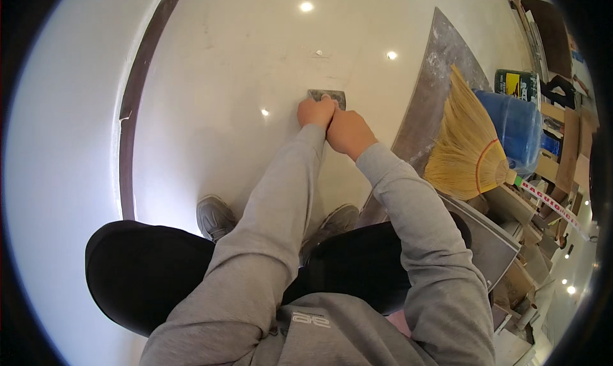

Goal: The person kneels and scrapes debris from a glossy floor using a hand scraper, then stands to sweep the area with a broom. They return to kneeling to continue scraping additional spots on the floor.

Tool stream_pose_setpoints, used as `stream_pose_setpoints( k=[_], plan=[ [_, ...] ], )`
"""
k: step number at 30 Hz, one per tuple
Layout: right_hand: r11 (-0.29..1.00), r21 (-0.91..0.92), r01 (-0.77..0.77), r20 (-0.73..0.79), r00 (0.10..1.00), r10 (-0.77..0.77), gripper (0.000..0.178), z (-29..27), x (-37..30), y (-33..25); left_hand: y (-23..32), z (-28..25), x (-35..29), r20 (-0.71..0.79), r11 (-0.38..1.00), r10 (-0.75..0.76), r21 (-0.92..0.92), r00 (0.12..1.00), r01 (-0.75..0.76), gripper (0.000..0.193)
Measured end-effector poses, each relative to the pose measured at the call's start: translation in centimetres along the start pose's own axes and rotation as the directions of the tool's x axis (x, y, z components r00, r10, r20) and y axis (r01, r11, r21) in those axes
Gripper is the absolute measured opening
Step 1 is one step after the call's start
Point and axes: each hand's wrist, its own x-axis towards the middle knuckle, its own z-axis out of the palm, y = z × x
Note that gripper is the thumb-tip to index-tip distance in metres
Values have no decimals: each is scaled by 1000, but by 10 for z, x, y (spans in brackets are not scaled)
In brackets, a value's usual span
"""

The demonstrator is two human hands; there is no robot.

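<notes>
Both my hands are closed together over a small scraper with a flat, smudged grey blade (338, 97); its handle is hidden under my fingers. The blade lies on or just above the glossy off-white floor (242, 59). My left hand (315, 113) grips from the left side. Pressed against it, my right hand (351, 133) wraps round from the right, nearer to me. A small pale speck (318, 52) and faint scuff marks show on the floor beyond the blade.
At the right, a straw broom (469, 145) lies across a dusty grey board (424, 91). Behind it are a blue water jug (511, 126), a dark bucket (518, 83) and stacked boards and boxes. A dark strip (131, 136) crosses the floor at left. My shoes (216, 216) flank my arms.
</notes>
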Motion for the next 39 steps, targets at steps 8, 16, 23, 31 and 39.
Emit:
stream_pose_setpoints(
  k=[8, 16, 23, 31, 39],
  plan=[
    [1000, 19, -25, -51, 998, 26, 55, -1, 18, 6, 25, -5, 11, 48, 993, 111, 42, 993, -113, 59],
    [1000, 0, -24, -64, 998, 24, 57, 5, 24, 22, 36, -1, 1, 86, 997, 79, -5, 993, -79, 56],
    [1000, -20, -16, 33, 999, 17, 56, 15, 0, 10, -12, 16, -5, -86, 998, 65, 11, 994, -65, 53],
    [998, 51, -26, 39, 999, 24, 58, 2, -3, -5, -4, -1, 0, -97, 997, 60, -36, 993, -64, 51],
    [998, 63, -19, -23, 1000, 20, 62, 6, 6, -9, 2, -12, 7, -60, 995, 94, 42, 994, -91, 54]
  ],
)
